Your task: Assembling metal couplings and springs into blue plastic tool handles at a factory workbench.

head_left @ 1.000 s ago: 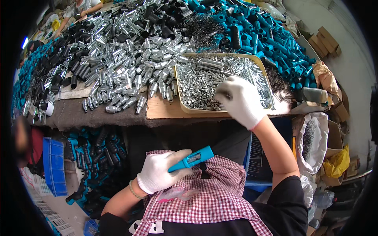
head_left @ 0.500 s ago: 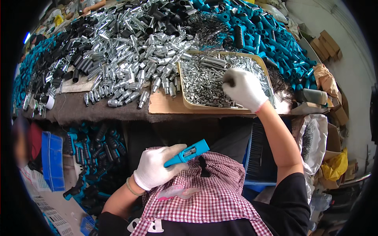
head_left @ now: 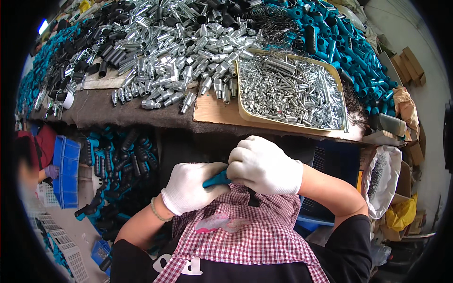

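Note:
In front of my apron, my left hand (head_left: 191, 186) is wrapped round a teal plastic handle (head_left: 218, 179); only a short stretch of it shows. My right hand (head_left: 264, 167) is closed against the handle's far end, fingers bent and pressed together. Whatever those fingers pinch is hidden behind the white glove. Both hands are gloved and nearly touch. Beyond them, on the bench, is a cream tray (head_left: 278, 122) filled with small metal pins (head_left: 283, 94) and several longer rods.
Silver metal fittings (head_left: 179, 70) cover the bench left of the tray. Teal handles (head_left: 351, 66) and dark springs (head_left: 278, 28) are heaped behind it. Below left are black-and-teal handles (head_left: 127, 174) and a blue crate (head_left: 66, 174), where another person's gloved hand (head_left: 51, 171) shows.
My right hand has left the tray and come down to the teal handle in my left hand. It now covers the handle's open end. The view has shifted slightly.

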`<control>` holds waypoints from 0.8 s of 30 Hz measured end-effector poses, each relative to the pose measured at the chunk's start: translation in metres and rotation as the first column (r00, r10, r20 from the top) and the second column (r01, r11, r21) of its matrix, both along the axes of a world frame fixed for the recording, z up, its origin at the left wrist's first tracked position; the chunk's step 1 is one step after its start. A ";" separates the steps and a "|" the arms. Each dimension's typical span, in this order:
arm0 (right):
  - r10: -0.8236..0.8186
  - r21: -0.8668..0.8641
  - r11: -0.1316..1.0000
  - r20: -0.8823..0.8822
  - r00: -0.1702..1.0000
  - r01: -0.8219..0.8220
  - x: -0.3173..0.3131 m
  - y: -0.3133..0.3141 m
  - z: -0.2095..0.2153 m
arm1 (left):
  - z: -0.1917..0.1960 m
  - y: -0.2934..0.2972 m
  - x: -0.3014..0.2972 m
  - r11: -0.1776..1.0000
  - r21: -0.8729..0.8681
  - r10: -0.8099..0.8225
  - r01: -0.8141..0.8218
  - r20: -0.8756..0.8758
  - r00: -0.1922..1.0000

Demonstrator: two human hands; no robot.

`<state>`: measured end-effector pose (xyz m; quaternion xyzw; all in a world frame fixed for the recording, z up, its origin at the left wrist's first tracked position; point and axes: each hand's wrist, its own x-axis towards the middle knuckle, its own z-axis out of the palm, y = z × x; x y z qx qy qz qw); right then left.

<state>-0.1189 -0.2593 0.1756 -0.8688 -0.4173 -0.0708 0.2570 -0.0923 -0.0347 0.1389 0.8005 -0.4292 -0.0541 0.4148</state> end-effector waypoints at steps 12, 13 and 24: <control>-0.308 -0.357 0.931 -0.644 0.700 0.081 0.015 0.002 0.017 | 0.001 -0.006 -0.008 0.988 0.145 -0.054 0.047 0.048 0.997; -0.288 -0.339 0.939 -0.666 0.688 0.065 0.021 -0.007 0.009 | 0.002 -0.006 -0.009 0.992 0.118 -0.048 0.042 0.055 0.997; -0.103 -0.051 0.988 -0.923 0.371 0.146 -0.002 -0.020 -0.025 | 0.008 -0.005 -0.005 0.982 0.164 -0.122 0.097 0.149 0.981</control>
